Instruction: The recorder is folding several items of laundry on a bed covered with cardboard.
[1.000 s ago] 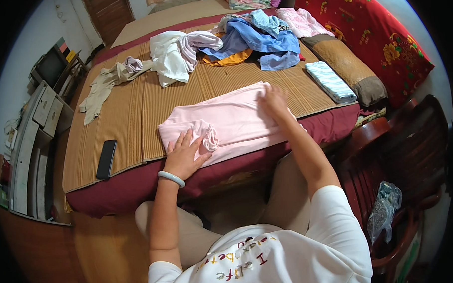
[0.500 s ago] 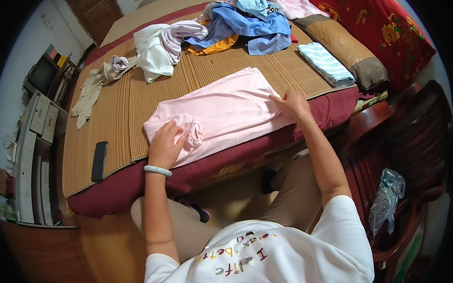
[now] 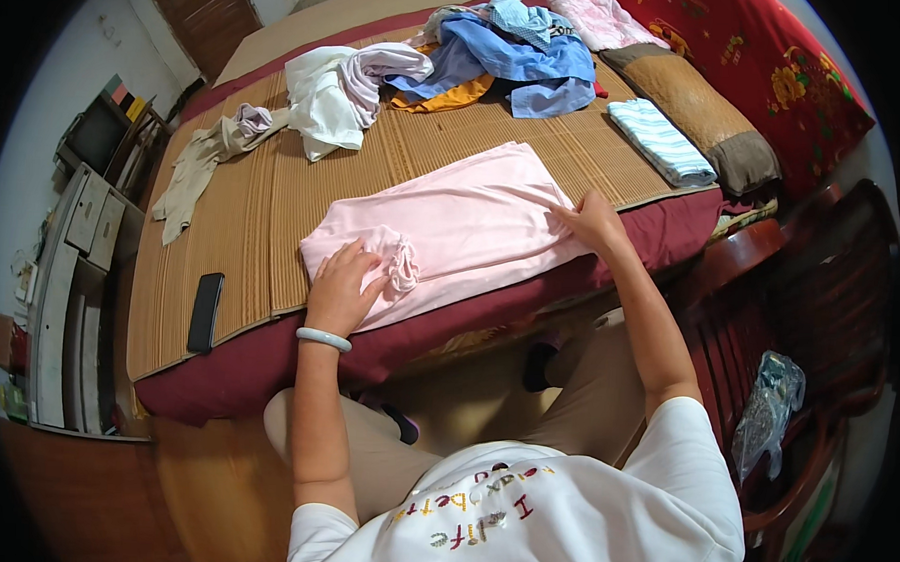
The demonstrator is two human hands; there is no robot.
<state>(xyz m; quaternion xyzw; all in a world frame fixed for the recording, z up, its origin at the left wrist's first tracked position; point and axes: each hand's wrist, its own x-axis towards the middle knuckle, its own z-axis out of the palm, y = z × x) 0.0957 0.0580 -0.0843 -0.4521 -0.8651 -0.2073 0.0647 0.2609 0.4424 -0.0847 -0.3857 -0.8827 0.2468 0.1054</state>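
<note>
The left hand (image 3: 339, 291), fingers apart, rested on the pink garment (image 3: 472, 214), whose right edge the right hand (image 3: 597, 225) pinched.

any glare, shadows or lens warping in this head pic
Head view: fisheye warping makes the grey drawer cabinet lean, with black corners; head view: glints on the clear crinkled plastic bag; head view: soft shadows in folds of the pale pink cloth garment.

Bed (image 3: 208, 387) with maroon sheet (image 3: 660, 229) under tan slatted mat (image 3: 253, 235) — on mat: pink garment (image 3: 472, 207), near edge over sheet, black phone (image 3: 205, 312) at left, beige garment (image 3: 198, 168), white garment (image 3: 322, 103), blue clothing (image 3: 512, 60) heaped, folded striped cloth (image 3: 658, 140), brown pillow (image 3: 689, 101).
</note>
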